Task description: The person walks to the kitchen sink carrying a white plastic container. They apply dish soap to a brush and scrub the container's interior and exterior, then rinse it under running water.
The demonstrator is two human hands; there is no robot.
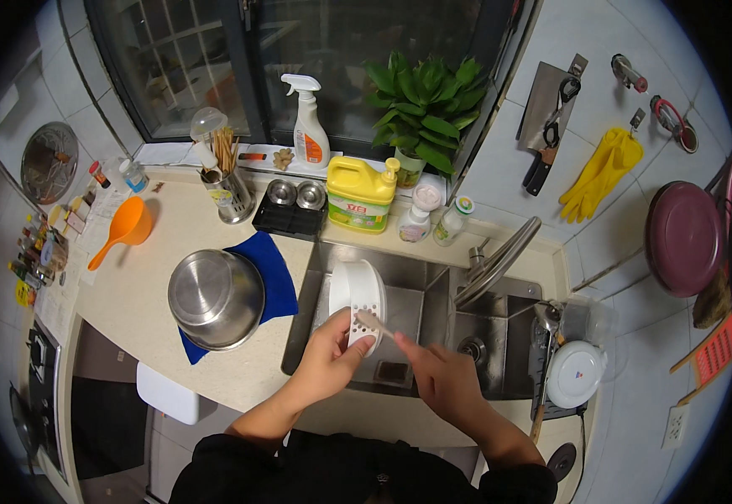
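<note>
Over the left sink basin (pixel 412 319), my left hand (pixel 326 368) grips a white round plastic bowl-like piece (pixel 347 284) by its lower edge. Its near side carries a strip with several round holes. My right hand (pixel 446 382) is closed around a small pale brush (pixel 374 322). The brush tip meets the perforated strip, close to my left fingertips. Which exact kind of brush it is, I cannot tell, since my fingers cover its rear end.
Left of the sink, an upturned steel pot (pixel 215 296) rests on a blue cloth (pixel 272 273). The faucet (pixel 500 260) leans over the right basin. Behind stand a yellow detergent jug (pixel 359 197), a spray bottle (pixel 309 126) and a plant (pixel 427 105). A dish rack (pixel 542 370) holds a white bowl (pixel 576 374).
</note>
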